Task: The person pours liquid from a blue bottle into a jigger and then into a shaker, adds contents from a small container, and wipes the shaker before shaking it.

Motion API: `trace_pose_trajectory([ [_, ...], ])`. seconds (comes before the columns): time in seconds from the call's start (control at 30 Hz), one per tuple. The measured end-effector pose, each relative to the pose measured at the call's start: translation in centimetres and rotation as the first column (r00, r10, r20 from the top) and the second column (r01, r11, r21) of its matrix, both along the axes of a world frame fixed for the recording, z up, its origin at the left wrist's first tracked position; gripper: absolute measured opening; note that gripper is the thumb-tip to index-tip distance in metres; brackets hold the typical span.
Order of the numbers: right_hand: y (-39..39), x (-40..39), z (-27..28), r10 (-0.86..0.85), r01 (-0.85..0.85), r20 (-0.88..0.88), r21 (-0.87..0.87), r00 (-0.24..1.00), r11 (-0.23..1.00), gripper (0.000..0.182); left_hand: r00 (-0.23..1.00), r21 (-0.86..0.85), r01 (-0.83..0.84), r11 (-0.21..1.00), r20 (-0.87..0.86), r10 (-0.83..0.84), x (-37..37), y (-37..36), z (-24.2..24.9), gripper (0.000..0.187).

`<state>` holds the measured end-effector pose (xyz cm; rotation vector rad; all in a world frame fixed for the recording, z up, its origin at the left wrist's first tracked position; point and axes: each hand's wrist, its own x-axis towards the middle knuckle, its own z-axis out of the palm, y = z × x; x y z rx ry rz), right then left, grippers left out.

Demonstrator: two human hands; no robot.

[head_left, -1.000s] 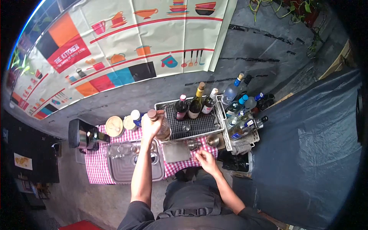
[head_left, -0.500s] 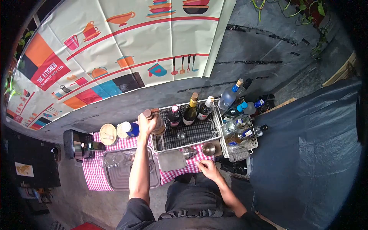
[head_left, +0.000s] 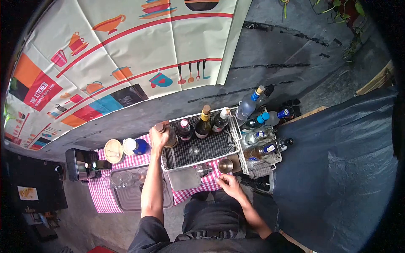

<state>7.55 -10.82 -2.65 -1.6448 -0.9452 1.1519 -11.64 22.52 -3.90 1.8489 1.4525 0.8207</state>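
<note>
The fingers of your left hand (head_left: 158,138) are wrapped around the neck of the brown-capped bottle (head_left: 171,139); whether its base rests or hangs, you cannot tell. It stands at the 9 o'clock end of the mesh-lined basket (head_left: 202,161). From it, the red-topped bottle (head_left: 184,131) is just beside at 2 o'clock, the small glass (head_left: 193,151) near at 4, and the grey tray (head_left: 141,204) at 7. Your right hand (head_left: 230,186) is half-curled, its grip unclear, with the metal cup (head_left: 225,165) near at 12 o'clock and the grey board (head_left: 184,179) at 9.
</note>
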Motion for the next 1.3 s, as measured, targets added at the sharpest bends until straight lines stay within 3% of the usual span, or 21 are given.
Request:
trace_pose_trajectory([
  [0.17, -0.2, 0.7, 0.0, -0.036, 0.036, -0.014, 0.0, 0.999, 0.999, 0.016, 1.0, 0.034, 0.004, 0.999, -0.031, -0.003, 0.3, 0.2, -1.5, 0.029],
  [0.4, -0.3, 1.6, -0.8, -0.048, 0.049, 0.039, -0.012, 0.998, 0.999, 0.022, 1.0, 0.025, 0.02, 0.999, 0.002, -0.02, 0.1, 0.5, -2.3, 0.025],
  [0.5, -0.3, 1.8, -1.2, -0.056, 0.057, 0.074, -0.003, 0.996, 0.998, 0.014, 0.999, 0.094, 0.035, 0.995, 0.033, -0.038, 0.0, 0.2, -2.5, 0.025],
  [0.57, -0.4, 2.0, -1.4, -0.076, 0.082, 0.159, -0.033, 0.984, 0.996, 0.012, 0.998, 0.011, 0.021, 1.0, 0.058, -0.021, 0.0, -0.1, -2.0, 0.024],
  [0.67, -0.2, 2.2, -0.6, -0.177, 0.176, 0.234, 0.023, 0.956, 0.984, 0.012, 1.0, 0.066, 0.024, 0.998, -0.012, -0.023, -0.1, -0.2, -2.3, 0.025],
  [0.8, -1.1, 3.7, -1.9, -0.108, 0.164, 0.419, -0.1, 0.902, 0.981, 0.054, 0.999, 0.091, 0.032, 0.995, -0.014, -0.031, -0.4, -0.3, -2.7, 0.039],
  [0.83, -1.2, 3.9, -1.8, -0.112, 0.17, 0.42, -0.103, 0.901, 0.98, 0.054, 0.999, 0.088, 0.039, 0.995, -0.014, -0.038, -0.5, -0.5, -2.8, 0.039],
  [0.9, -1.1, 4.1, -1.7, -0.099, 0.16, 0.545, -0.067, 0.832, 0.985, 0.078, 0.999, 0.075, 0.02, 0.997, -0.05, -0.016, -0.7, -0.8, -2.6, 0.045],
  [1.03, -0.5, 4.5, -3.1, -0.048, 0.064, 0.595, -0.005, 0.803, 0.998, 0.098, 0.993, 0.049, 0.087, 0.995, -0.084, -0.083, -1.3, -0.8, -2.2, 0.051],
  [1.17, 0.1, 4.3, -5.0, 0.004, 0.004, 0.69, -0.009, 0.724, 1.0, 0.106, 0.991, 0.015, 0.129, 0.992, -0.023, -0.128, -1.9, -0.9, -2.6, 0.061],
  [1.3, 0.6, 4.1, -5.3, 0.034, -0.017, 0.677, -0.032, 0.735, 0.999, 0.105, 0.991, 0.058, 0.122, 0.991, -0.053, -0.119, -2.3, -1.2, -2.9, 0.067],
])
